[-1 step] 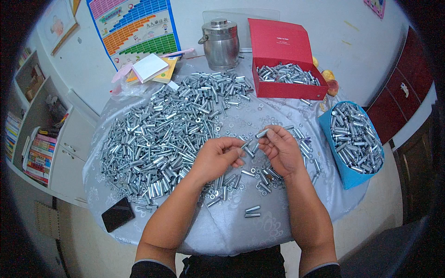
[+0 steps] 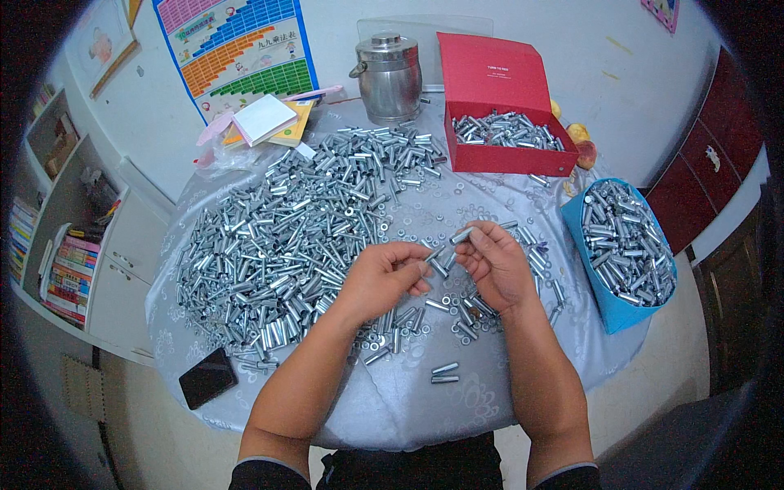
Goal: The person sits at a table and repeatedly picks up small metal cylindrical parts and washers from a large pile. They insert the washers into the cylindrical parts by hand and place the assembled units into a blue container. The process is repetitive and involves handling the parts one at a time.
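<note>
Above the middle of the table, my left hand [image 2: 384, 278] pinches a thin silver bolt [image 2: 434, 253] between thumb and fingers. Just to its right, my right hand [image 2: 496, 265] is closed on a shiny metal sleeve [image 2: 461, 236], its tip pointing toward the left hand. The two pieces are close together but look apart. Left of my hands spreads a large heap of bolts and sleeves [image 2: 269, 245]. Under and around my fingers lie loose washers [image 2: 416, 318] and several more sleeves [image 2: 445, 373]. What the curled lower fingers of my right hand hold, if anything, is hidden.
At the back right stands an open red box [image 2: 510, 159] with metal parts inside. A blue fabric bin [image 2: 599, 282], filled with assembled-looking fasteners, is at the right edge. A steel pot [image 2: 389, 82], notebooks [image 2: 265, 120] and a black phone [image 2: 207, 378] also rest on the table.
</note>
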`<move>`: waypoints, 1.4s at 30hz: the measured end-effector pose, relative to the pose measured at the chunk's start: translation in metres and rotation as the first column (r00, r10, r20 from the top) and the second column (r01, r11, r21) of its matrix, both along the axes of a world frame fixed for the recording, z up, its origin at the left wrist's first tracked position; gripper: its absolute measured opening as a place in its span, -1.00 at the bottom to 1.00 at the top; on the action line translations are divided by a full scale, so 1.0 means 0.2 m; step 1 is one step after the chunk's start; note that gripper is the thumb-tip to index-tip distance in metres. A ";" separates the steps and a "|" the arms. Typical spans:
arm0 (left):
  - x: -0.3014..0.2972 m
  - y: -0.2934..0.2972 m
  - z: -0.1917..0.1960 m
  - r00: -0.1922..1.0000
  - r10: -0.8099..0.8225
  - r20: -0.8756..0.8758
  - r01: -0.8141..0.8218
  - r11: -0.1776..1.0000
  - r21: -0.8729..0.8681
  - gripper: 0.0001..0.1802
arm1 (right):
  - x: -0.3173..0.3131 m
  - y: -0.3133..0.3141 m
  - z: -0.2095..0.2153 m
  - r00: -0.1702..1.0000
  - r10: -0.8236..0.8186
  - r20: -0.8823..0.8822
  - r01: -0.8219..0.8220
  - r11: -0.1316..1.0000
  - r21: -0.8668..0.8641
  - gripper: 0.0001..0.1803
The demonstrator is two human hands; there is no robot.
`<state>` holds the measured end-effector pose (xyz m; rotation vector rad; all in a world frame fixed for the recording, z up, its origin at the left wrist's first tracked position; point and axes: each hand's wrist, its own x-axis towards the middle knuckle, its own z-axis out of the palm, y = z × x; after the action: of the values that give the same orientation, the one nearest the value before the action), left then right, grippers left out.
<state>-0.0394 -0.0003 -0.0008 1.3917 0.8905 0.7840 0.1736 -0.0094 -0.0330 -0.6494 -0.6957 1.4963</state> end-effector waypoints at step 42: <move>0.03 0.01 0.00 0.973 0.142 0.180 -0.132 0.989 -0.067 -0.74 | -0.07 -0.04 0.04 0.829 -0.122 0.546 0.044 0.987 0.154 -0.80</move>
<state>-0.0343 0.0024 -0.0006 1.1976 0.8624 0.9708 0.1595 -0.0178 -0.0240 -1.0131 -1.1880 1.1622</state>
